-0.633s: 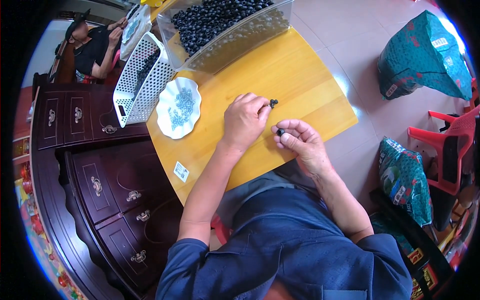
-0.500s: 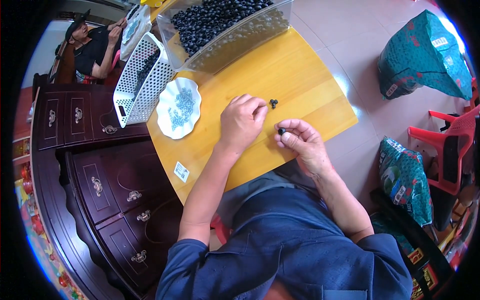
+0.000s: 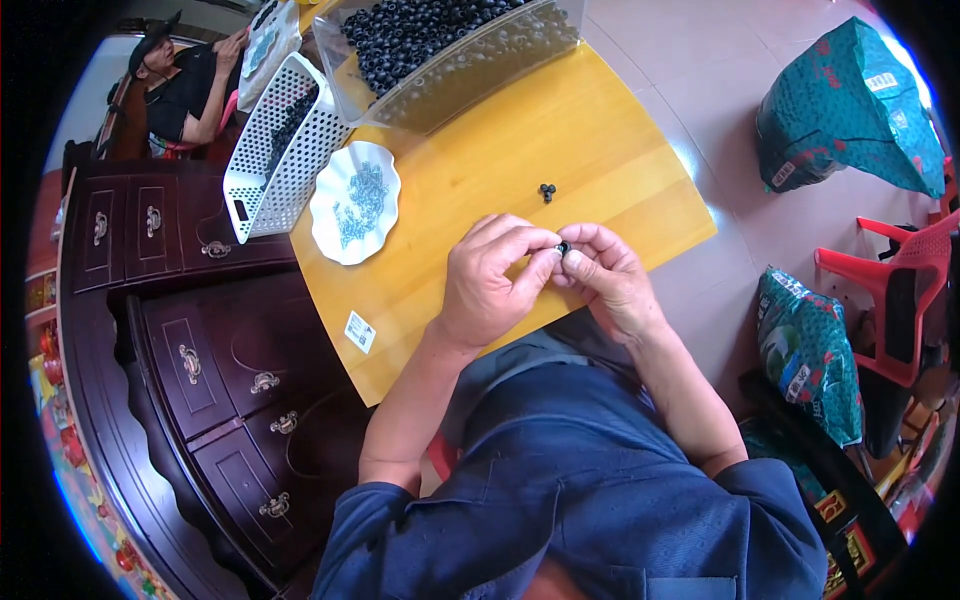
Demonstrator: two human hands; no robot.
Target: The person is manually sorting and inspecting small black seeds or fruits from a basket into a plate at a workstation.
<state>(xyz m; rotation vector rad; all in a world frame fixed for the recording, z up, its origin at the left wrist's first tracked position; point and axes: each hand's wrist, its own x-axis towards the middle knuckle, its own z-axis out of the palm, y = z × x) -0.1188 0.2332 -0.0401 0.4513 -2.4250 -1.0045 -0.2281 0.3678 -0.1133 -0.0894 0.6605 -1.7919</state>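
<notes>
"Crowding the top and upper left, what do you see?"

"A clear bin (image 3: 490, 68) heaped with black beads (image 3: 420, 40) at top centre, then a white basket (image 3: 305, 155) with dark pieces (image 3: 290, 128) inside, and a scalloped dish (image 3: 328, 192) of bluish bits (image 3: 363, 203) just below. Together they wall off that side."

"Farther out?"

"A dark dresser (image 3: 215, 390) fills the left, with another person (image 3: 190, 90) above it. On the right: a teal bag (image 3: 825, 120) high up, a second teal bag (image 3: 808, 360) lower down, a red chair (image 3: 900, 270) beside that."

"And the edges?"

"The yellow table (image 3: 630, 150) ends at a corner right of centre; its near edge slants down to the lower left. Room to move runs from the dish to the right-hand edge, with a small black cluster (image 3: 547, 192) just above the hands."

"How are the hands?"

"Close together at centre. The right hand (image 3: 615, 285) grips a small black piece (image 3: 564, 247) between thumb and fingers. The left hand (image 3: 490, 275) has thumb and forefinger pinched together at the piece's left side; whether they hold something tiny, I can't tell."
</notes>
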